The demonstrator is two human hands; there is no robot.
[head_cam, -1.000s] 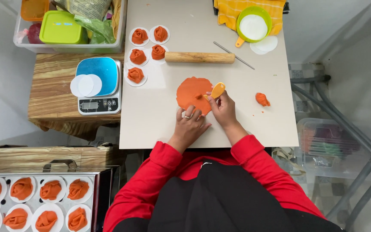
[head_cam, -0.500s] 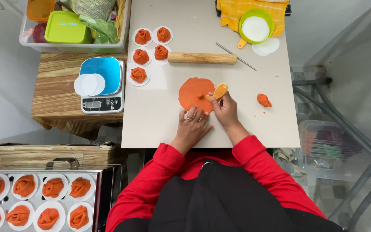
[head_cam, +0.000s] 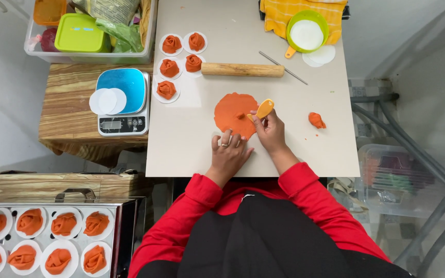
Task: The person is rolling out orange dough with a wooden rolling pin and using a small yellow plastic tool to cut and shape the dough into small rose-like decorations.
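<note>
A flat round of orange dough (head_cam: 232,112) lies on the beige table (head_cam: 191,139). My left hand (head_cam: 228,153), a ring on one finger, rests flat on the table with its fingertips on the near edge of the dough. My right hand (head_cam: 270,131) grips a small yellow-handled cutter (head_cam: 262,109), its tip pressed into the dough round, where a small fold of dough is raised. A small lump of orange dough (head_cam: 315,120) lies apart to the right.
Several orange dough roses on white paper rounds (head_cam: 178,62), a wooden rolling pin (head_cam: 242,69) and a thin metal rod (head_cam: 283,68) lie farther back. A green bowl on a yellow cloth (head_cam: 307,33), a blue scale (head_cam: 123,100), a steamer tray with more roses (head_cam: 42,237) at lower left.
The right hand with the cutter has shifted slightly across the dough round; a small fold of dough now stands up by the blade. The left hand stays at the near edge.
</note>
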